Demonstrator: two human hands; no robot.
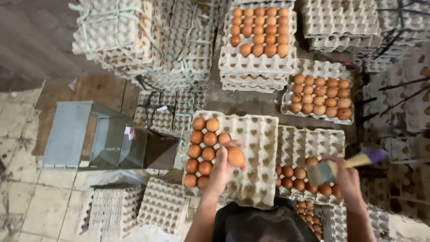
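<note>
Leftmost, at nine o'clock, a grey-blue metal stool point(74, 134) stands on the tiled floor, with tied bundles of empty grey pulp trays point(112, 36) at eleven o'clock. Centrally, the left hand point(222, 168) is curled around one brown egg point(236, 157), fingers clamped on it, above a pulp egg tray point(257, 152) holding about eleven eggs in its left columns. At twelve o'clock sits a stacked tray point(257, 62) of roughly twenty-two eggs; at one o'clock another tray point(319, 112) holds about nineteen. At four o'clock the right hand point(347, 177) grips a paintbrush point(333, 168) with a purple-tipped handle, fingers closed on it, over a partly filled tray point(309, 143).
</note>
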